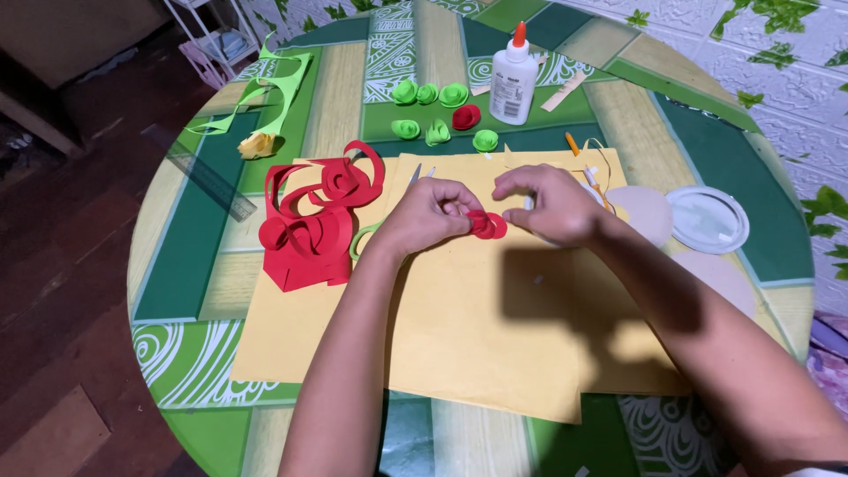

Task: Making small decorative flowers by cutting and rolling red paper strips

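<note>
Far left of table (177,291): green paper strips (274,93), clear ruler (208,181). Next, pile of red paper spirals (318,221) on yellow paper sheets (459,344). Left hand (424,216): fingers closed, pinching a small red paper rose (486,224) at its left edge. Rose sits over the yellow sheets, between both hands. Right hand (552,208): fingers curled, tips at the rose; exact grip cannot be told. Behind: green paper roses (428,110), one red, glue bottle (513,78). Right: round white lid (707,219).

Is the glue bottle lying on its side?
No, the white glue bottle with the orange cap stands upright on the table, behind the small green paper roses.
</note>
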